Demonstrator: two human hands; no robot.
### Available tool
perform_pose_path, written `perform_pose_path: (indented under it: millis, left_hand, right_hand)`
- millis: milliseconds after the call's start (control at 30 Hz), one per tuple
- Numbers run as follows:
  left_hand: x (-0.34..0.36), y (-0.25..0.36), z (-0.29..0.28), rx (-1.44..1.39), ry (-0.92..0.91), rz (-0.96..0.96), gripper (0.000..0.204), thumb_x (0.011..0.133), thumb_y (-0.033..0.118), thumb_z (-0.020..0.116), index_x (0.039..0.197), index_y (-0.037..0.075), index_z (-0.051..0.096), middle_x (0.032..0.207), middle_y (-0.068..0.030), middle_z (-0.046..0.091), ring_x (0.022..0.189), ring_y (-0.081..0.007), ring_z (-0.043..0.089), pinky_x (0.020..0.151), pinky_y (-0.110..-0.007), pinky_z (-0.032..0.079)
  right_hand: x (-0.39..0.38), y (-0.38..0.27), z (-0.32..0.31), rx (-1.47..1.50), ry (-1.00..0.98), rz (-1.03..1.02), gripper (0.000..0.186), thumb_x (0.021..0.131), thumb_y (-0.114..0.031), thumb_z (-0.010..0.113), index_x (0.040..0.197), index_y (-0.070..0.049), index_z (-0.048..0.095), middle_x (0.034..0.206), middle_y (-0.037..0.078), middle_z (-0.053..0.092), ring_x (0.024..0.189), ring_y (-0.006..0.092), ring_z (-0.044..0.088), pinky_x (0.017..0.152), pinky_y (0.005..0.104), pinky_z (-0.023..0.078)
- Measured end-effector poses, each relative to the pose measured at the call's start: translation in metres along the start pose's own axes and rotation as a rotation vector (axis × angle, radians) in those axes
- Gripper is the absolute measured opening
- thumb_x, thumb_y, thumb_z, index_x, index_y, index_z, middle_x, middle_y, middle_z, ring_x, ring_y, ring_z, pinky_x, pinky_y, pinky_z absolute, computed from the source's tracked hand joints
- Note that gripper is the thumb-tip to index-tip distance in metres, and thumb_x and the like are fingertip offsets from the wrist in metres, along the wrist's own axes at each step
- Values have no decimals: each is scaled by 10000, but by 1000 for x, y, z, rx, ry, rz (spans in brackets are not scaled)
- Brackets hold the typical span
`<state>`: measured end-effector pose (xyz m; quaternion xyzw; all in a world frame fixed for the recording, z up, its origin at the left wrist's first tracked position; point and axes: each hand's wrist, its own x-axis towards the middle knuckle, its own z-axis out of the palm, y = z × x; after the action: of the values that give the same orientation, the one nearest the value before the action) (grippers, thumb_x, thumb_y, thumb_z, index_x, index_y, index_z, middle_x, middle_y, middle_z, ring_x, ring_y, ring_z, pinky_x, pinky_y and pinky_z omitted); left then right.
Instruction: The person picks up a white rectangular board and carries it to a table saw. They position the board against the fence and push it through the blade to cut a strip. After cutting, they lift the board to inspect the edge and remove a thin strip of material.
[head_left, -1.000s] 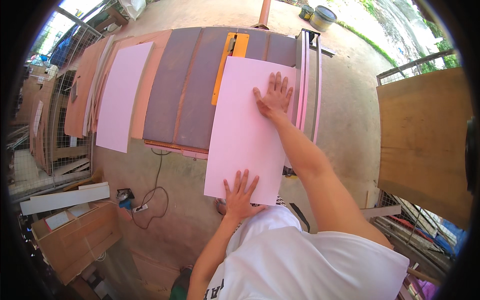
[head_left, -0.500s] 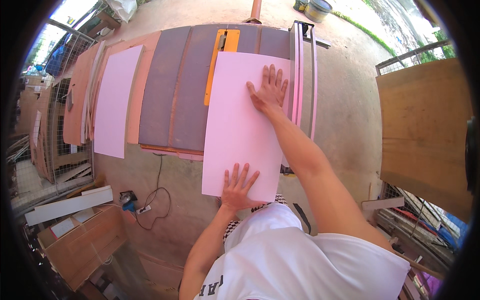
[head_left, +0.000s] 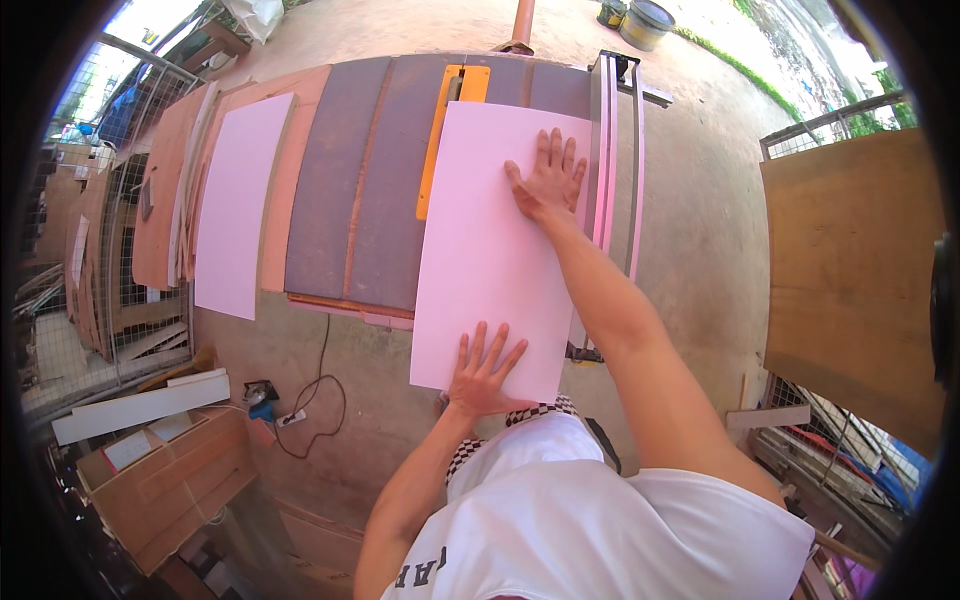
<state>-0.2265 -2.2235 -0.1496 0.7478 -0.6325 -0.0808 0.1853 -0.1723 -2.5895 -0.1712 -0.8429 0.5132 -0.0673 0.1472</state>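
Observation:
A white rectangular board [head_left: 490, 240] lies on the grey-topped table saw [head_left: 330, 180], its near end hanging past the table's front edge. My right hand [head_left: 548, 185] rests flat on the board's far half, fingers spread, close to the metal rip fence [head_left: 603, 150]. At the near end, my left hand [head_left: 485, 370] lies with fingers apart on the surface; its thumb is partly hidden at the edge. Beyond the board's far left corner shows a yellow blade insert [head_left: 437, 150]. A dark piece stands in its slot, but I cannot make it out clearly.
Another white panel [head_left: 240, 210] lies on wooden sheets left of the saw. On the floor are a cable [head_left: 322, 385], a blue power tool [head_left: 262, 410] and a wooden box [head_left: 170, 490]. A large brown sheet [head_left: 850, 270] stands at the right; buckets [head_left: 645, 22] sit beyond.
The board has slid slightly away from me over the saw table, covering more of the yellow insert. Both hands have moved with it, still flat. The whole view has shifted a little.

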Motion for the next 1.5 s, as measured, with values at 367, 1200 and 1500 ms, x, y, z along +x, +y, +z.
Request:
perform_pose_path:
  millis: [367, 1200, 1500]
  left_hand:
    - [18, -5, 1, 0, -20, -5, 1147, 664, 951, 725, 1580, 269, 619, 1732, -166, 426, 1607, -488, 335, 1306, -657, 196]
    - [58, -17, 15, 246, -3, -2, 705, 981, 518, 651, 1633, 269, 549, 1743, -133, 420, 1621, -459, 326, 1297, -653, 224]
    - [63, -8, 8, -107, 133, -100, 669, 915, 461, 668, 1456, 69, 702, 1613, -169, 583, 1557, -470, 441, 1278, -656, 260]
  right_hand:
    - [19, 4, 4, 1, 46, -23, 978, 1006, -702, 482, 1754, -132, 213, 1841, 90, 146, 1705, 327, 37, 1354, 570, -6]
    - [69, 8, -2, 29, 35, -22, 970, 1006, -701, 462, 1754, -135, 214, 1843, 74, 138, 1705, 317, 22, 1359, 565, -6]
    - [77, 7, -1, 0, 30, -12, 967, 1007, -705, 454, 1755, -140, 215, 1842, 71, 144, 1705, 316, 26, 1359, 569, -4]
